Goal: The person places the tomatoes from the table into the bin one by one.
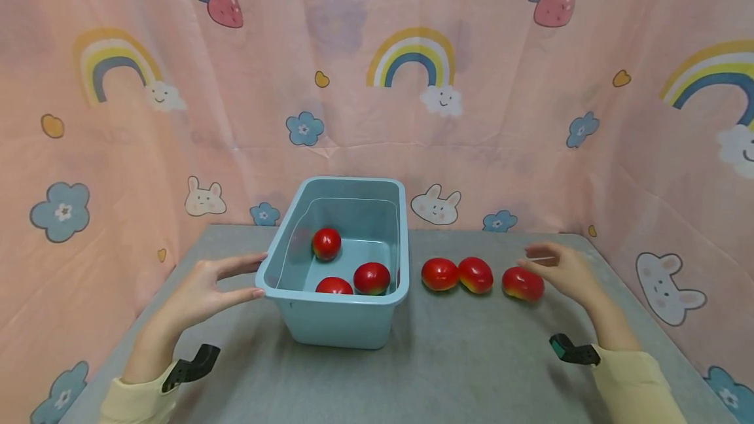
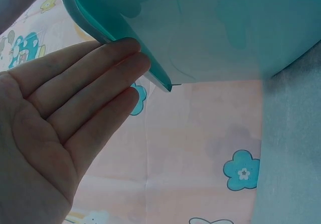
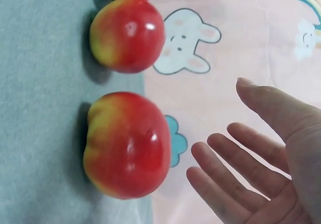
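A light blue plastic bin (image 1: pixel 338 322) stands mid-table with three red fruits inside, one of them a round fruit (image 1: pixel 326 243) toward the back. My left hand (image 1: pixel 203 293) touches the bin's left rim with straight fingers; in the left wrist view its fingertips (image 2: pixel 128 53) lie along that rim. To the right of the bin, three shiny red-and-yellow apples sit in a row: a left apple (image 1: pixel 440 274), a middle apple (image 1: pixel 475 275) and a right apple (image 1: pixel 523 284). Just above and beside the right apple, my right hand (image 1: pixel 565 273) hovers, fingers relaxed and nothing held.
The grey tabletop (image 1: pixel 459 358) runs under everything. A pink curtain (image 1: pixel 501 149) printed with rainbows, rabbits and flowers hangs behind and along both sides. Each wrist carries a black strap-like mount (image 1: pixel 191 367) over a pale yellow sleeve (image 1: pixel 639 385).
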Available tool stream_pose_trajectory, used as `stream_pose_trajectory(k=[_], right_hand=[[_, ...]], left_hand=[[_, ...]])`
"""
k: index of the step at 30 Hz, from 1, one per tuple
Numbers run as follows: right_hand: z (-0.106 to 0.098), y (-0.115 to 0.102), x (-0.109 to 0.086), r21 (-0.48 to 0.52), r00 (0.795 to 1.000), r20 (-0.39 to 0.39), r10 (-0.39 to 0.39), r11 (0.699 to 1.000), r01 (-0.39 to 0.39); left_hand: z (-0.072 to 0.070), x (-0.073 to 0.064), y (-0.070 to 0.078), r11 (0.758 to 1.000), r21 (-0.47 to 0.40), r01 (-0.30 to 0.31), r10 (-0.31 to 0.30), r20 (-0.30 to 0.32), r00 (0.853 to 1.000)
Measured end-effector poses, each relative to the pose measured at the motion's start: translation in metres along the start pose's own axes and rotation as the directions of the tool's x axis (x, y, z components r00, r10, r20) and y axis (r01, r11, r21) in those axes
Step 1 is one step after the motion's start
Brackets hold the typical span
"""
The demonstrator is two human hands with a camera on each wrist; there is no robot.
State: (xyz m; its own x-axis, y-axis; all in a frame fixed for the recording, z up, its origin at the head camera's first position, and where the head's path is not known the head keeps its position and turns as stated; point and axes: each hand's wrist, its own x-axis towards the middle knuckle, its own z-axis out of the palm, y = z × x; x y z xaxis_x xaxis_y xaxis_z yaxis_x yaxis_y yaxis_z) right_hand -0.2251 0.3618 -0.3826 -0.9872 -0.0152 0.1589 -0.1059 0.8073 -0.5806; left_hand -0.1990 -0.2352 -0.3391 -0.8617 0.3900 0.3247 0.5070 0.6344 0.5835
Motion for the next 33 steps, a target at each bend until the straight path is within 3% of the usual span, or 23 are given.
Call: stream_pose_trajectory(k=[7,15,23,33], right_hand=[[0.001,0.011,-0.001,0.002,1.0,-0.011,0.022,1.0,-0.022],[0.007,0.028,0.001,0.009,0.996,0.058,0.062,0.998,-0.063],[0.018,0.042,0.002,0.006,0.996,0.066,0.057,0.998,-0.057],[0.026,0.042,0.002,-0.02,0.993,0.093,0.07,0.997,-0.069]], left_hand=[[0.0,0.0,-0.001,1.0,-0.007,-0.005,0.005,-0.003,1.0],[0.0,0.0,-0.001,1.0,0.0,-0.004,0.004,-0.001,1.0],[0.0,0.0,0.0,1.0,-0.017,-0.016,0.016,0.002,1.0],[0.001,0.001,-0.001,1.0,-0.015,-0.022,0.022,-0.001,1.0]])
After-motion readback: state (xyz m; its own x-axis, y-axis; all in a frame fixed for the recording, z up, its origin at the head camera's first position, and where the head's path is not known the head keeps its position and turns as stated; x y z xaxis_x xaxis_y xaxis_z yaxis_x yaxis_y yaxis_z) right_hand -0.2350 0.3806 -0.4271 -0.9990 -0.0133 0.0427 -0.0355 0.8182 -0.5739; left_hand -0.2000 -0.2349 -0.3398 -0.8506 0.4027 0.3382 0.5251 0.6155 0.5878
